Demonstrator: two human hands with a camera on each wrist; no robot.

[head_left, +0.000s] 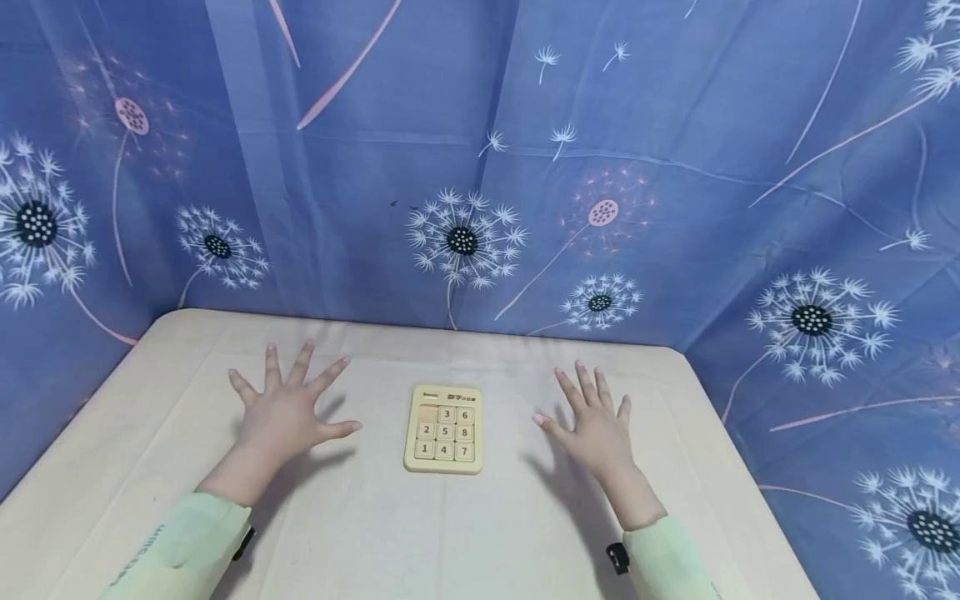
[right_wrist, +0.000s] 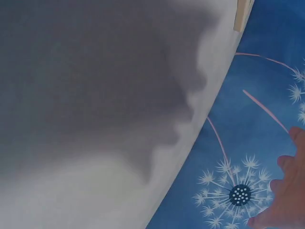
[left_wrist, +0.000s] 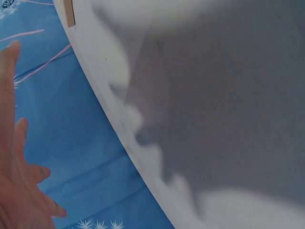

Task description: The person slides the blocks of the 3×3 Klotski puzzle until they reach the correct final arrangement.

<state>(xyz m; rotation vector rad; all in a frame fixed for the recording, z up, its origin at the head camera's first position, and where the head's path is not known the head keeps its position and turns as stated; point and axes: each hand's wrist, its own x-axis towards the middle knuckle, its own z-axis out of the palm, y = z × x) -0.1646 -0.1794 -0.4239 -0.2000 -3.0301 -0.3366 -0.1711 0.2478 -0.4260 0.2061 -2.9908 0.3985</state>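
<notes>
A pale yellow number slide puzzle point(head_left: 444, 429) lies flat on the table in the head view. Its square tiles carry the digits 1 to 8, and the gap is at the top left of the grid. To the left of it, my left hand point(head_left: 283, 415) is held with the fingers spread and nothing in them. On the other side my right hand point(head_left: 598, 429) hovers likewise, fingers apart, holding nothing. Both hands throw shadows on the cloth. The left wrist view catches the left hand point(left_wrist: 24, 186) at its edge; the right wrist view catches the right hand point(right_wrist: 286, 191).
A cream cloth covers the table point(head_left: 360, 533), whose far edge meets a blue curtain point(head_left: 360, 208) printed with dandelions. The curtain also runs along both sides. Light green sleeves point(head_left: 183, 546) cover the forearms, and a small black strap piece point(head_left: 618, 558) shows at the right wrist.
</notes>
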